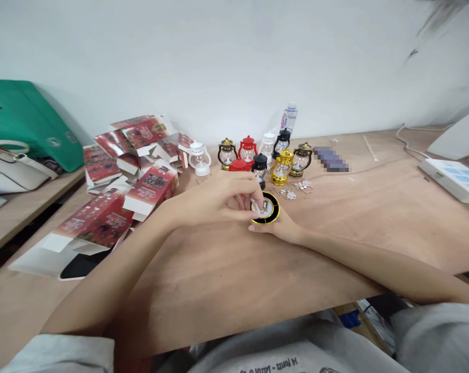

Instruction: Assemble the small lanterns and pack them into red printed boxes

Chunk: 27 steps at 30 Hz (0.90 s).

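Note:
My right hand [284,228] holds a small lantern [271,218] with its black, gold-rimmed underside facing me. In the middle of that base is a white round recess with small metal parts showing. My left hand [222,199] reaches over it, thumb and fingers pinched together at the recess; what they hold, if anything, is too small to make out. Just behind my hands stand a red lantern [239,165], a black lantern [260,167] and a gold lantern [281,170]. The rest of the held lantern is hidden by my hands.
More lanterns, including a white lantern [199,161], stand near the wall before a plastic bottle [291,118]. Small loose pieces [289,194] lie right of them. Red boxes [152,186] pile up at left, by a dark phone [83,264]. A white device [455,178] sits at right.

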Each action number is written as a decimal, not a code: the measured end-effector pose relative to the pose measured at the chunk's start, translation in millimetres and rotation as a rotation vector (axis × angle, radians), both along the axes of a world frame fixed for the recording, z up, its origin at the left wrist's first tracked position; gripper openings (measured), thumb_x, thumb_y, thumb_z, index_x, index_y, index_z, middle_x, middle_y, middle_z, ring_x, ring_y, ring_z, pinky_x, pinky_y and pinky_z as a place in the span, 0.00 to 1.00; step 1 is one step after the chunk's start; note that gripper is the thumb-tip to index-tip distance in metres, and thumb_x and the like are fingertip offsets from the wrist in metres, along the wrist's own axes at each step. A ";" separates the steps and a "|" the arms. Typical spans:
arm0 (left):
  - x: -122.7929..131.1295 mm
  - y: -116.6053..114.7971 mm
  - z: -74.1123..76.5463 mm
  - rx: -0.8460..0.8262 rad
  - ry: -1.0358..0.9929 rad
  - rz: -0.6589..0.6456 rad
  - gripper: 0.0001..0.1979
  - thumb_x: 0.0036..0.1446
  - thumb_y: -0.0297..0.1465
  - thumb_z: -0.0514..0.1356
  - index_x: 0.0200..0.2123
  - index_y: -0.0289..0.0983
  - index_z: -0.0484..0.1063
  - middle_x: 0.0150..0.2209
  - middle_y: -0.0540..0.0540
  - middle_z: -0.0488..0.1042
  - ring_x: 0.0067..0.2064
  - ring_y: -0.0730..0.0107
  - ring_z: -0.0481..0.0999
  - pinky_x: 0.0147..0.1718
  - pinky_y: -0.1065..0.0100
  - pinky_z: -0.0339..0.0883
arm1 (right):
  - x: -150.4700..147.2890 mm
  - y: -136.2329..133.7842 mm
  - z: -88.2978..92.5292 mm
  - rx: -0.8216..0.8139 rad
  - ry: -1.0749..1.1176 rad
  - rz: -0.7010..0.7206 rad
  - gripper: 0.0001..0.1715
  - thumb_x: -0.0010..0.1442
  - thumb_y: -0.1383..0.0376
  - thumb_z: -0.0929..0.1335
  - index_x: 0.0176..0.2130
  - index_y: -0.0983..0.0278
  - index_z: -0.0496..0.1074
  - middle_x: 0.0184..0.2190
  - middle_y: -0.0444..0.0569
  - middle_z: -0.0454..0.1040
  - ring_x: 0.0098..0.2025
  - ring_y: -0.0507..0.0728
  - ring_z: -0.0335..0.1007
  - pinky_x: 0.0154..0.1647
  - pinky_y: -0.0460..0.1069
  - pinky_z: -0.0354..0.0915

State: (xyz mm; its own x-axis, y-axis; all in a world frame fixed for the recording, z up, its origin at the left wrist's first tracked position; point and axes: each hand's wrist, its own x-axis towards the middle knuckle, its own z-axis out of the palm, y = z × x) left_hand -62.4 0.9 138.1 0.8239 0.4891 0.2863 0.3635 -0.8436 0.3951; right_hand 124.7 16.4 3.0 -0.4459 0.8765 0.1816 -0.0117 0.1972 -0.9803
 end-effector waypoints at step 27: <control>13.3 -17.9 -0.3 0.313 0.292 0.211 0.09 0.61 0.27 0.52 0.33 0.33 0.73 0.36 0.45 0.71 0.33 0.72 0.70 0.31 0.71 0.62 | 0.1 2.5 -7.0 -0.092 0.074 0.048 0.23 0.40 0.65 0.77 0.39 0.64 0.73 0.39 0.46 0.78 0.43 0.56 0.73 0.51 0.55 0.68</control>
State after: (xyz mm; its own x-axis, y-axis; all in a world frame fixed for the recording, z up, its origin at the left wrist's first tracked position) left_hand -49.1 -17.0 137.7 0.7839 0.5814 0.2179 0.5975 -0.8018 -0.0102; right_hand 124.8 19.0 -4.0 -0.4765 0.8687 0.1354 -0.0916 0.1041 -0.9903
